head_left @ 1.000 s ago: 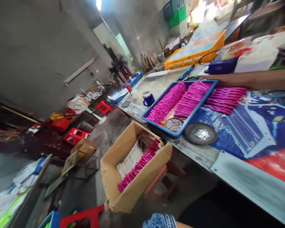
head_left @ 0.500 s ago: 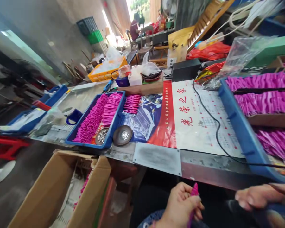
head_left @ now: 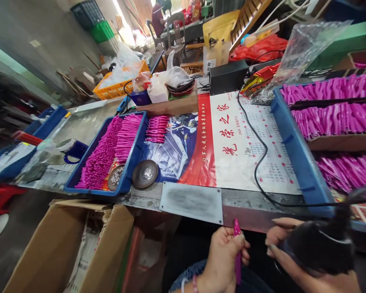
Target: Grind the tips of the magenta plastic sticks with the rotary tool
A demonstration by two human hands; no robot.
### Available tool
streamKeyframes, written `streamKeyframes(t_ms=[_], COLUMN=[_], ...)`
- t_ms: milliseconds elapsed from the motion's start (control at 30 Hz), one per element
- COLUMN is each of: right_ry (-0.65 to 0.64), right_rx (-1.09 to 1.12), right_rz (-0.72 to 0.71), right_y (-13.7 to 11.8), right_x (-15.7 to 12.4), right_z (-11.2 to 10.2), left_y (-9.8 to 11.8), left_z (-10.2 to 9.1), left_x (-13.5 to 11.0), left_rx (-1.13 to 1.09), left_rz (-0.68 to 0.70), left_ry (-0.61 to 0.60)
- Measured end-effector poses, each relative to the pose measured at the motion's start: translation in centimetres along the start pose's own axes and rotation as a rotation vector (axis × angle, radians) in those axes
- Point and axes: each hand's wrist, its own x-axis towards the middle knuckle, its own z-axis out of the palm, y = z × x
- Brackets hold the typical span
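Magenta stick [head_left: 237,256] pinched upright in left hand [head_left: 224,260] may slip if black corded tool [head_left: 319,248], gripped by right hand [head_left: 288,260], snags its cable [head_left: 256,162] on the bench [head_left: 192,201] edge

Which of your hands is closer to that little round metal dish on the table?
Left. The left hand is below and right of the dish, holding a pink stick. The right hand is farther right, on a black tool.

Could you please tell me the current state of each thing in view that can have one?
left hand: closed around the pink stick
pink stick: held upright
right hand: gripping the black tool
black tool: held, its cable trailing over the table
cardboard box: flaps open
left blue tray: holding rows of pink sticks
round metal dish: holding small shiny parts
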Motion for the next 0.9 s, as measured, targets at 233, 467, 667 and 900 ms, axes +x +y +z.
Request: streamKeyframes(t_ms=[233, 467, 667, 900], right_ry=[-0.212, -0.404, -0.512, -0.490], right_rx=[0.181, 0.063, -0.039, -0.117], right_rz=[0.077, 0.245, 0.271, 0.217], right_y=[-0.1, 0.6, 0.3, 0.7], right_x=[1.4, 2.7, 3.7, 3.1], right_z=[1.2, 2.2, 2.4, 2.2], left_y=[-0.4, -0.8, -0.5, -0.6], left_z=[0.3, 0.2, 0.2, 0.5], left_x=[0.7, 1.3, 1.0, 1.1], left_rx=[-0.015, 0.078, 0.068, 0.036], left_rz=[-0.025, -0.061, -0.079, -0.146], left_ry=[0.014, -0.067, -0.054, -0.027])
